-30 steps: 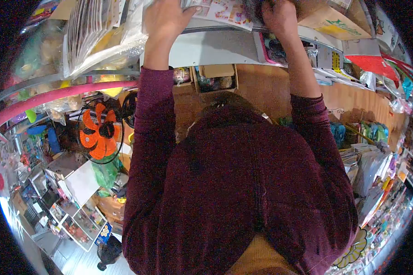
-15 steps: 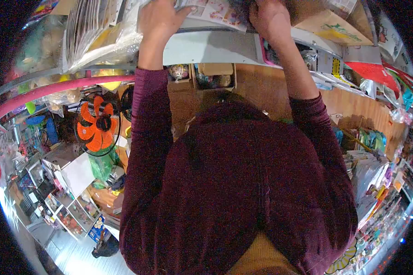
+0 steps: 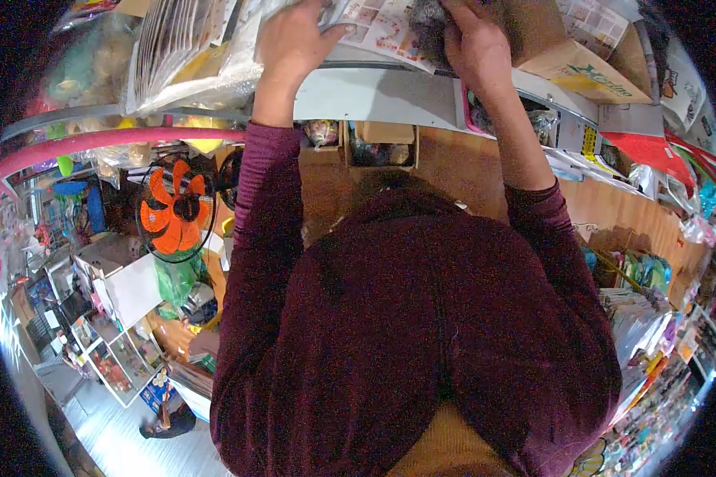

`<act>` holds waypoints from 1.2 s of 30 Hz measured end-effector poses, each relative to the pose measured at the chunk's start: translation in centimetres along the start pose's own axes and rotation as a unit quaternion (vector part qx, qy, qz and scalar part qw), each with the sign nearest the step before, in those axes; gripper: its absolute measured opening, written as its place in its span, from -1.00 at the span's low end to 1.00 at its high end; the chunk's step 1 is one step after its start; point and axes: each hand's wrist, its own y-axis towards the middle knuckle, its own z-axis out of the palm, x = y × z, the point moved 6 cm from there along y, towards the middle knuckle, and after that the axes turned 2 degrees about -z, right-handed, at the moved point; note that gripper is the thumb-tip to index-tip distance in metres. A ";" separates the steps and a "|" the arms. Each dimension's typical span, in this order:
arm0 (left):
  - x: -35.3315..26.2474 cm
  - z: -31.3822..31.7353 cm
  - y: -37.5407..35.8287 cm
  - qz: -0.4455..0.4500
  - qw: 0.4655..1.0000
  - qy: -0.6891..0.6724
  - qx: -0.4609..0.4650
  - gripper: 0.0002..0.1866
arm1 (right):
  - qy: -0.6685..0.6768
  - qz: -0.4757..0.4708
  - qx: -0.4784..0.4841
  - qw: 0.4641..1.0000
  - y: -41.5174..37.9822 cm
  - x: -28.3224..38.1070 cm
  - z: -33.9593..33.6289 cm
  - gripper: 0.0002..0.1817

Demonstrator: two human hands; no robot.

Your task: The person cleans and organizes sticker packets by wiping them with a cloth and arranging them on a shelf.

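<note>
l hand [image 3: 294, 40] + r hand [image 3: 476, 44] grip printed sheet pack [image 3: 382, 28] betw. them.

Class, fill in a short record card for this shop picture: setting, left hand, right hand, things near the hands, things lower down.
Setting: a crowded shop, seen from above a person in a dark red top
Left hand: raised to the shelf, flat on plastic-wrapped packets; grip unclear
Right hand: raised, fingers curled on a dark fuzzy thing beside printed sheets
Near the hands: cardboard box to the right
Lower down: orange fan, white display cases
</note>
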 end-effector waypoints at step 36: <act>0.8 0.1 0.7 -0.032 0.981 -0.189 -0.010 -0.61 | 0.011 0.037 0.014 0.999 -0.9 -1.3 0.7 -0.58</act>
